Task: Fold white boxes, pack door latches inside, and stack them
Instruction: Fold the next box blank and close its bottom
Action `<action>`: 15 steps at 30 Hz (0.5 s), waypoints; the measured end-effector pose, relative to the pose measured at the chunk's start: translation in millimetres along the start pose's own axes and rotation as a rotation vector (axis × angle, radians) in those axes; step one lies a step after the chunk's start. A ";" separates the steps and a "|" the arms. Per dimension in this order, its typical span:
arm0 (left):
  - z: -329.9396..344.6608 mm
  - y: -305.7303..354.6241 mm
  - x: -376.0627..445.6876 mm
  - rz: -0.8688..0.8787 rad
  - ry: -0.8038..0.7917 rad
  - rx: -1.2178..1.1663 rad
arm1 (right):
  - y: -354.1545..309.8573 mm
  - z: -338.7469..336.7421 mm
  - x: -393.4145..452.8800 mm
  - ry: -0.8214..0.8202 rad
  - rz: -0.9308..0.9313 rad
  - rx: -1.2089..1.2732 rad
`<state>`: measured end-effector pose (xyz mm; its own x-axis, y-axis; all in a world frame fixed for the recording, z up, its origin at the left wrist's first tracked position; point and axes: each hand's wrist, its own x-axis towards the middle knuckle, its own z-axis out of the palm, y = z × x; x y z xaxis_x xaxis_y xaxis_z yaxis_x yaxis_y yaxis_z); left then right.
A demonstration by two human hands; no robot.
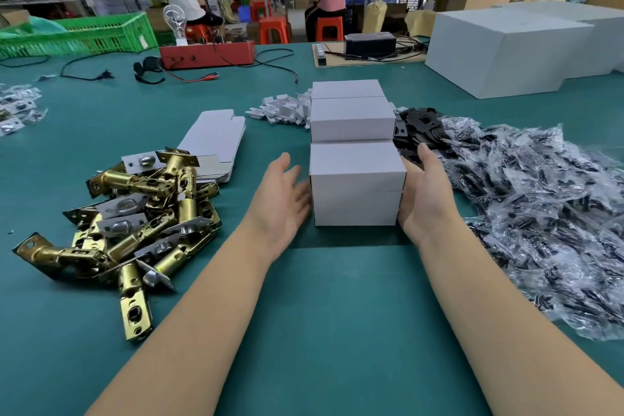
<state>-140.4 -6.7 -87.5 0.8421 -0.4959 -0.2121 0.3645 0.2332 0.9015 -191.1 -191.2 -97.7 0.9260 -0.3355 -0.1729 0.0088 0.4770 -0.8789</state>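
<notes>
A stack of two closed white boxes (356,186) stands on the green table in front of me. My left hand (282,199) is flat with straight fingers beside the stack's left side, just off it. My right hand (425,189) lies flat against the stack's right side. Behind it stands a second stack of white boxes (351,111). A heap of brass door latches (135,213) lies to the left. Flat unfolded white boxes (216,142) lie behind that heap.
Black plates (418,128) and a spread of small clear bags with black parts (540,213) fill the right side. White card inserts (283,110) lie behind the boxes. Large white cartons (506,47), a red device (207,54) and a green crate (77,35) stand farther back. People work at distant benches.
</notes>
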 end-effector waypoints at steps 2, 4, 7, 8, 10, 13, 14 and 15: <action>-6.5 6.3 8.5 0.059 0.303 0.160 | -2.1 -1.0 -0.5 0.054 -0.018 0.001; -11.6 13.9 17.8 0.153 0.458 0.329 | -1.7 -0.2 -2.2 0.082 -0.066 -0.027; -20.4 25.5 35.5 0.212 0.483 0.925 | 2.7 7.1 -4.7 0.017 -0.107 -0.055; -23.7 29.9 43.0 0.206 0.488 1.126 | 5.0 9.0 -4.7 -0.003 -0.107 -0.061; -29.8 40.9 59.0 0.192 0.529 1.400 | 8.8 11.1 -4.1 0.010 -0.116 -0.090; -41.1 55.9 82.4 -0.014 0.622 1.626 | 12.1 11.2 -3.1 0.013 -0.120 -0.122; -46.1 58.5 87.9 -0.131 0.632 1.657 | 12.7 10.9 -2.5 0.008 -0.122 -0.126; -51.3 59.4 91.9 -0.230 0.652 1.661 | 13.3 10.5 -2.1 0.001 -0.127 -0.130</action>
<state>-21.0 4.5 -72.8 0.9916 0.0771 -0.1043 0.0919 -0.9851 0.1456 -188.9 -175.7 -104.4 0.9201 -0.3874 -0.0573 0.0765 0.3214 -0.9439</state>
